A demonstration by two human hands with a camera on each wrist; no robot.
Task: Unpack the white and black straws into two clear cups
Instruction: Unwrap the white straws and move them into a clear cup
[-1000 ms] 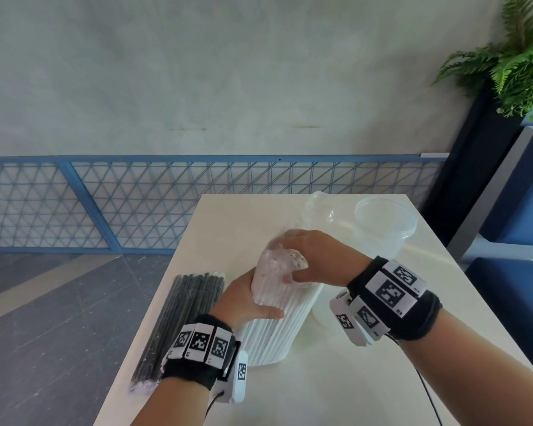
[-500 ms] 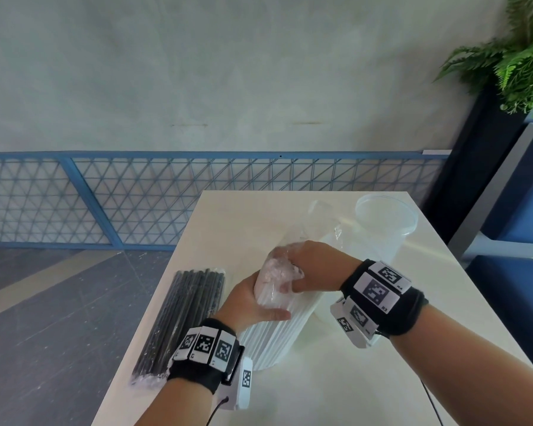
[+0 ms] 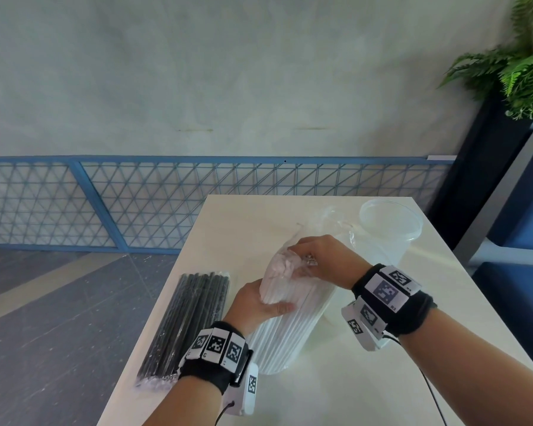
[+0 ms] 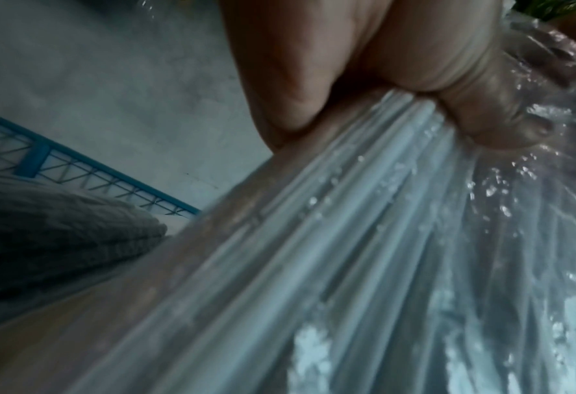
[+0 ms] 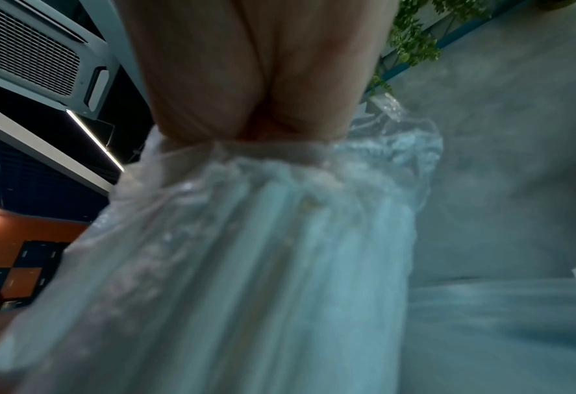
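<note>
Clear wrap is bunching under the right hand (image 3: 317, 259) pinching it while the left hand (image 3: 259, 305) is clutching the white straws (image 3: 286, 327) at table-centre, six o'clock of the cup (image 3: 390, 232), risking a spill if it tears.

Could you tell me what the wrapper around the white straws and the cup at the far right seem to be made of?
Wrapper: thin clear plastic film, glossy; it crinkles and glints where the right hand pinches it.
Cup: clear, slightly frosted plastic, apparently rigid; the table shows through its wall.
</note>
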